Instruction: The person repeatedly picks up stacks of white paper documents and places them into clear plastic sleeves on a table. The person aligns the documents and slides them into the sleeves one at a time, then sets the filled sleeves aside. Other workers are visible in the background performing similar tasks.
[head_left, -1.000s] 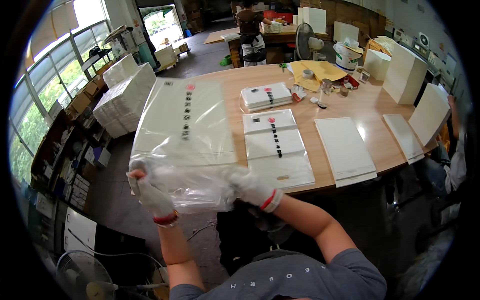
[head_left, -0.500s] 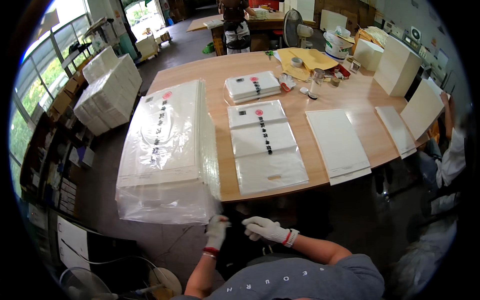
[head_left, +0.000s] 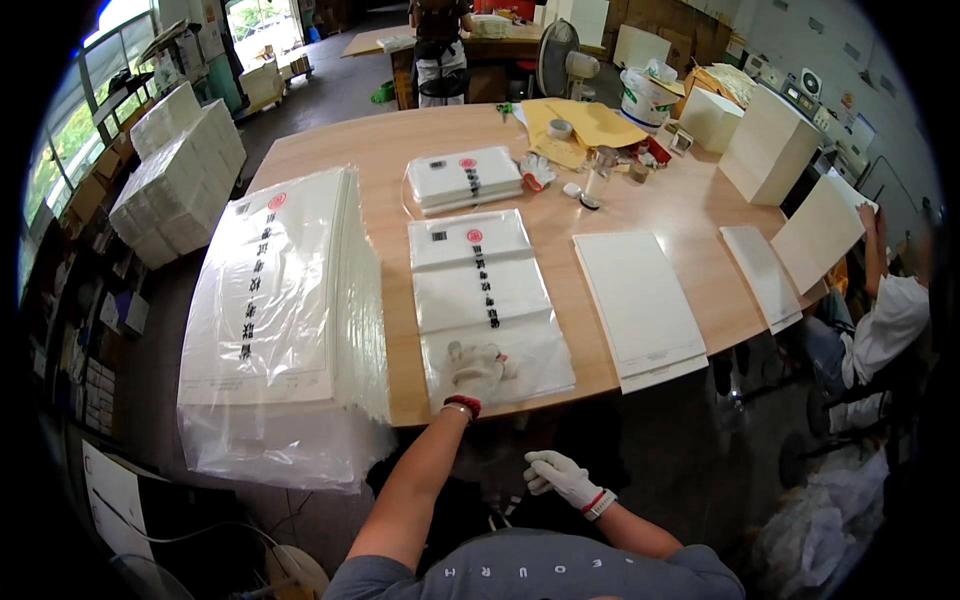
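Note:
My left hand (head_left: 475,372), in a white work glove, is over the lower end of a flat white plastic bag (head_left: 478,290) with black print and a red mark. Motion smears its fingers, so their grip on the bag cannot be made out. My right hand (head_left: 562,478), gloved too, hovers off the table's front edge with its fingers curled together and nothing visible in them. To the left stands a tall stack of filled clear-and-white bags (head_left: 270,290), overhanging the edge. Right of the flat bag lies a pile of white paper sheets (head_left: 640,300).
Folded bags (head_left: 465,178) lie farther back on the wooden table (head_left: 400,140). Beyond are a glove (head_left: 537,170), a clear jar (head_left: 600,175), yellow paper (head_left: 590,125), a bucket (head_left: 645,98) and a fan (head_left: 556,60). A narrow sheet stack (head_left: 760,275) is near a seated person (head_left: 890,320) at right.
My left hand has moved forward and right from below the table edge onto the flat bag's lower end. My right hand stays off the edge. The whole view has shifted slightly.

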